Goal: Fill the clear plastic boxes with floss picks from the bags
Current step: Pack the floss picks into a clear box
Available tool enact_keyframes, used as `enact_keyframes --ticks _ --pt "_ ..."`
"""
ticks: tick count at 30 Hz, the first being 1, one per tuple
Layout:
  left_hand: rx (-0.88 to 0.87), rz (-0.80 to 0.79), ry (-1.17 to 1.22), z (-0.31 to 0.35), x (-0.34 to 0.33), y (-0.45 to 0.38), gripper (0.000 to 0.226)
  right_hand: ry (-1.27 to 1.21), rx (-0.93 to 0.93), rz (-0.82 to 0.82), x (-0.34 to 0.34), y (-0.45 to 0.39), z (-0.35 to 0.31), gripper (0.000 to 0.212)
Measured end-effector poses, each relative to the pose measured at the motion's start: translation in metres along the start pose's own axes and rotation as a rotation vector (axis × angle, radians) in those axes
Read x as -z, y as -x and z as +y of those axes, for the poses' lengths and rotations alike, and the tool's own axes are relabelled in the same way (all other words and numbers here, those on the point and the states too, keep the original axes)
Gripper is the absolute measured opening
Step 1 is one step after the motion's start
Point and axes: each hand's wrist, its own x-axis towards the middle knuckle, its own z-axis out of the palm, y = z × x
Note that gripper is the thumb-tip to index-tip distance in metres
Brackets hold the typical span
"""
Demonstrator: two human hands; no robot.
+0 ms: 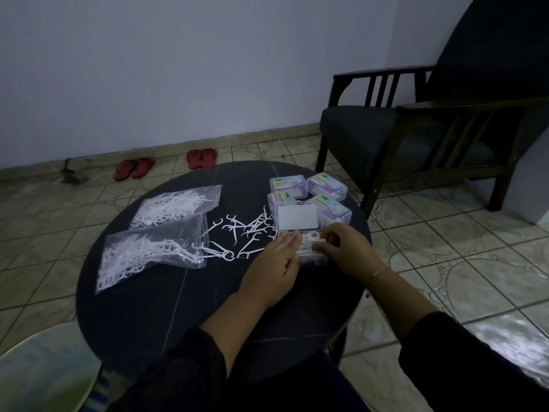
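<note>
While your hands meet at mid-right of the round table (154,307), two bags (175,208) of picks lie at left, a loose scatter of picks (237,233) sits centre, and four closed boxes (326,184) cluster at upper right. A fifth box (309,251), lid up, lies between your hands. Your left hand (274,263) lies flat, fingers together, against it; your right hand (341,248) curls round its right end.

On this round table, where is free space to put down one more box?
Free: the near table between the front bag and the left hand; also the far edge behind the loose picks. Crowded: the right side, with boxes and the right hand.
</note>
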Motion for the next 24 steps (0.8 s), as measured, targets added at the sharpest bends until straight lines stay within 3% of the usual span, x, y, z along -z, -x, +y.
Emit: enact_keyframes --ticks 6,13,24 --pt "-0.008 0.017 -0.011 -0.001 -0.002 0.0 0.046 -0.2 -0.064 -0.074 0.008 0.009 0.008 0.025" --pt "-0.015 0.009 -0.019 0.001 -0.003 0.001 0.049 -0.161 -0.068 -0.018 0.009 0.005 0.005 0.021" --pt "-0.03 0.035 0.004 0.0 -0.002 0.003 0.031 -0.027 -0.087 -0.013 0.004 0.0 -0.004 0.018"
